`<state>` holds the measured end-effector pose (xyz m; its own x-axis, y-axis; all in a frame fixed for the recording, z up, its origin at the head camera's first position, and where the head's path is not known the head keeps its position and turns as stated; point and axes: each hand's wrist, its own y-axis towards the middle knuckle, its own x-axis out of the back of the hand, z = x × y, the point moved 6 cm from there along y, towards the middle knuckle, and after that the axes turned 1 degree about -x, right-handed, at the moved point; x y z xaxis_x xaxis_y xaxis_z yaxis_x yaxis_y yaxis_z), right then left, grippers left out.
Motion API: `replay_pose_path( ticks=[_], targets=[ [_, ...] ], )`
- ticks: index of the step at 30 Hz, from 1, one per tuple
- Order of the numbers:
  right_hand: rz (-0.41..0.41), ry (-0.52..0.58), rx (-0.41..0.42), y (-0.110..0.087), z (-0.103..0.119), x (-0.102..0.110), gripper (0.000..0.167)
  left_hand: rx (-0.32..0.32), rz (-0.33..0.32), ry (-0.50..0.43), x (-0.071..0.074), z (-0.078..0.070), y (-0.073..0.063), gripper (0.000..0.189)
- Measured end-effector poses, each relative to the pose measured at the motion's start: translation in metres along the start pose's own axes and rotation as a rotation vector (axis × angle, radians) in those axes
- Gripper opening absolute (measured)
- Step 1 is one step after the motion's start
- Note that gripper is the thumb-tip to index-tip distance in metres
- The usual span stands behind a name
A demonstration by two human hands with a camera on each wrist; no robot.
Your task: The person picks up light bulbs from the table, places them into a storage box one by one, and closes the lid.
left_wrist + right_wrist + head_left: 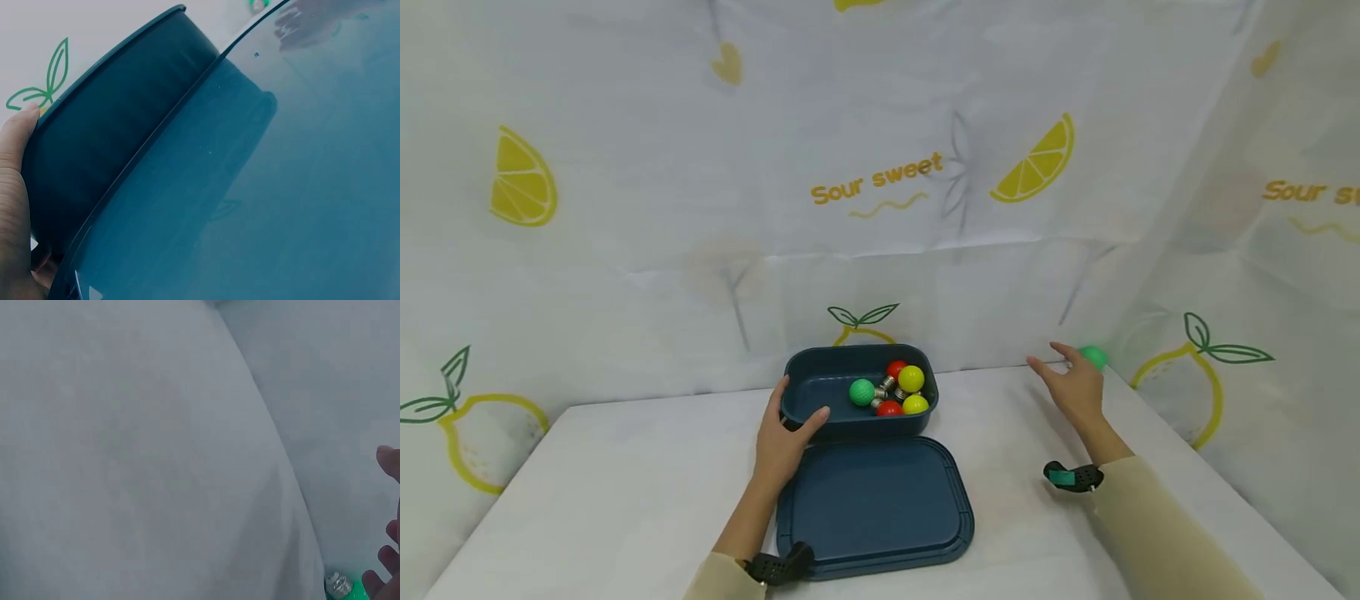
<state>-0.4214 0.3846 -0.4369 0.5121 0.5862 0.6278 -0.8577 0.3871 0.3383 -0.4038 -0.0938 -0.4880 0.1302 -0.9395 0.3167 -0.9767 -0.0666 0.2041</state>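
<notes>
A dark blue plastic box (820, 429) stands at the back of the table, with red, yellow and green light bulbs inside; their metal screw bases show. My left hand (780, 446) grips the box at its front left corner. In the left wrist view the thumb (15, 140) lies at the box rim. Far to the right, my right hand (1077, 393) is spread and holds nothing. Just beyond it is a green bulb (1094, 357), partly covered by the hand. The right wrist view shows that bulb's metal base (339, 585) close to the fingertips.
The dark blue lid (876, 504) lies flat in front of the box. White cloth (880, 275) printed with lemons hangs behind the table and on its right side. A white covering (647, 492) lies over the table.
</notes>
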Motion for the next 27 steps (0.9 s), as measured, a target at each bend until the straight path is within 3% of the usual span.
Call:
replay_pose_path(
  ticks=[8,17,27],
  targets=[
    [-0.001,-0.097,0.012,0.028,-0.034,0.021,0.075,-0.028,-0.002,0.0,-0.002,-0.004,0.007,0.092],
    [0.097,-0.127,-0.06,0.034,-0.067,0.013,0.085,-0.008,-0.014,0.021,0.007,0.005,-0.005,0.091],
    [0.069,-0.183,0.09,0.048,-0.082,0.018,0.069,-0.005,-0.019,0.011,-0.001,0.004,0.002,0.091]
  ],
)
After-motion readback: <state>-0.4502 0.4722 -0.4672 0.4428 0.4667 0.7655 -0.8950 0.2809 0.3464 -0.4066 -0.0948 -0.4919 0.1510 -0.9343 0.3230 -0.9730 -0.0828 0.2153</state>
